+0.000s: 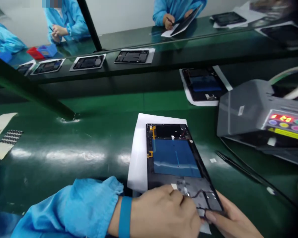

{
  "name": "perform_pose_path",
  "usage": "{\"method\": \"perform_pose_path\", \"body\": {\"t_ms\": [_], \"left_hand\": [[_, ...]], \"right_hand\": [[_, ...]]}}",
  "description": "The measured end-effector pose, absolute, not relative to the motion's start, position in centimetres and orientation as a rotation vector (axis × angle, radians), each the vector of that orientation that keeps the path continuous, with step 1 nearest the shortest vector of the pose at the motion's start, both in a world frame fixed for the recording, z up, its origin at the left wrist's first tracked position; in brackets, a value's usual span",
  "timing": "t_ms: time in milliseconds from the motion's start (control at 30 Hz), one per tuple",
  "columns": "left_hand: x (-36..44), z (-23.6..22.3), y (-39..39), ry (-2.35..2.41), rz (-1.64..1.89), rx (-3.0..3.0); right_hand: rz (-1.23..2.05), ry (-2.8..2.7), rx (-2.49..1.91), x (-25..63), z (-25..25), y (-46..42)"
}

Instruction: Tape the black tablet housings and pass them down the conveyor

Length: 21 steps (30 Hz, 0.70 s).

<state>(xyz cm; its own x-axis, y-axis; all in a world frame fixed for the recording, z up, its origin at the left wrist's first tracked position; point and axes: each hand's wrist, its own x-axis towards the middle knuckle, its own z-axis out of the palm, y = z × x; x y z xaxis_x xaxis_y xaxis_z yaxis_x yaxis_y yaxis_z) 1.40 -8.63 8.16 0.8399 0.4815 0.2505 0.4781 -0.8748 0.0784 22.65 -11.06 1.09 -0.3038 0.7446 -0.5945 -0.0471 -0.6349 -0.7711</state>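
An opened tablet housing (176,158) lies on a sheet of white paper (137,158), its dark inside facing up with a blue panel and orange flex cables. My left hand (166,211), with a blue wristband (125,216), rests over the housing's lower part. Its fingers are curled down, and whatever they pinch is hidden beneath the hand. At the lower right corner my right hand (233,216) grips the housing, thumb on top and fingers along the side. Thin black wires (201,195) show between the two hands.
Right of the housing are black tweezers (238,167) and a grey tape dispenser (253,109) with a lit display. Another open tablet (205,84) lies behind. Several more line the raised shelf. A green post (39,92) slants at left, near label strips (5,140). Co-workers sit opposite.
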Motion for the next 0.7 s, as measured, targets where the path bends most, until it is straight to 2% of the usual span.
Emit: {"method": "perform_pose_path", "body": {"t_ms": [167, 533, 700], "left_hand": [[0.4, 9.0, -8.1, 0.821, 0.339, 2.998], [-3.0, 11.9, -5.6, 0.869, 0.794, 3.101], [-2.3, 11.6, -7.0, 0.710, 0.761, 3.245]], "right_hand": [[1.946, -1.083, -1.291, 21.7, 1.2, -9.3], [1.847, -1.275, -1.140, 19.8, 2.0, -6.4], [1.867, -1.376, -1.167, 21.5, 1.2, -7.4]]}}
